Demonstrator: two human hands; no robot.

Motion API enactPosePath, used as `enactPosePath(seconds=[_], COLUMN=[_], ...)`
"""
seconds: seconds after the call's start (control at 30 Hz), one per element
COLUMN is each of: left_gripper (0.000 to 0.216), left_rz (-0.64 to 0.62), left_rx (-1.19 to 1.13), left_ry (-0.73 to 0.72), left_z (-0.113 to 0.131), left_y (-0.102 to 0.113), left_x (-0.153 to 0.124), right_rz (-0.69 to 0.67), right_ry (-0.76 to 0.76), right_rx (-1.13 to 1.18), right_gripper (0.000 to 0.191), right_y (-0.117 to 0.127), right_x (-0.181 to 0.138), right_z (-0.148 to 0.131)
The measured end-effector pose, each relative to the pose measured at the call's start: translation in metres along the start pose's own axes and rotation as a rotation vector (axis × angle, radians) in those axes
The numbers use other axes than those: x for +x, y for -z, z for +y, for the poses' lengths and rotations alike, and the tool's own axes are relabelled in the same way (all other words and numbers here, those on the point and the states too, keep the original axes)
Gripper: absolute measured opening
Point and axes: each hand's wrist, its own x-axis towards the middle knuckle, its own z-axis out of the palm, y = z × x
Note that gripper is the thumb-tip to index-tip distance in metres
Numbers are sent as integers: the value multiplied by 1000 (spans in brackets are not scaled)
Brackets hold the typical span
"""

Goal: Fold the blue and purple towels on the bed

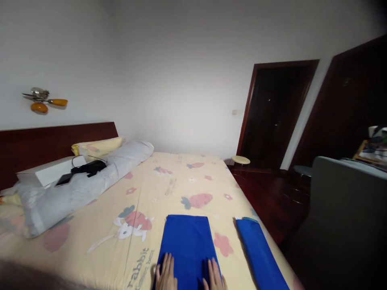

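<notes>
A folded blue cloth (187, 241) lies flat on the cream bedsheet (169, 189) printed with rabbits and carrots. My left hand (165, 276) rests palm down on its near left corner, fingers together and flat. My right hand (214, 276) presses the near right corner the same way. Neither hand grips anything. A second blue cloth (260, 255), folded into a narrow strip, lies to the right near the bed's edge, apart from both hands.
A long grey pillow (84, 181) at the left carries a white box (48, 171), a phone (64, 179) and a black pouch (90, 167). A yellow pillow (96, 147) leans on the dark headboard (45, 145). Right of the bed are a round stool (240, 160), dark doors (272, 117) and a grey chair (344, 209).
</notes>
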Motion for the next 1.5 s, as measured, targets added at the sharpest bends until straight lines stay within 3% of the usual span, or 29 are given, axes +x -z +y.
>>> enactPosePath(seconds=[0.13, 0.27, 0.37, 0.5, 0.6, 0.73, 0.83, 1.03, 1.17, 1.27, 1.5], left_gripper=[80, 69, 62, 56, 58, 60, 62, 73, 63, 57, 55], left_rz=[-31, -58, -52, 6, 16, 34, 56, -84, -155, -209, -188], left_rx=[-100, -85, -64, 0, 52, 90, 38, -41, -88, -73, 83], left_ry=[-218, -183, -192, -153, -162, -233, -305, -237, -261, -240, 34], left_z=[40, 42, 17, -30, -58, -72, -56, 20, 44, 32, -26], left_y=[-6, -9, 0, 21, 31, 36, 40, 45, 45, 51, 77], left_x=[19, 26, 19, 5, -4, -10, -4, 43, 76, 87, 88], right_rz=[-255, -324, -340, -216, -205, -206, -246, -394, -471, -440, -371], right_ry=[211, 211, 243, 179, 160, 198, 218, 351, 342, 308, 81], right_rx=[99, 91, 74, -1, -36, -8, 41, 120, 91, 86, -28], right_gripper=[56, 57, 56, 58, 57, 60, 63, 62, 63, 62, 68], right_y=[18, 21, 23, 32, 42, 58, 68, 69, 59, 51, 57], right_x=[20, 31, 31, 23, 15, 16, 31, 72, 92, 102, 126], right_z=[-56, -77, -53, 8, 45, 49, 19, -57, -74, -55, 15])
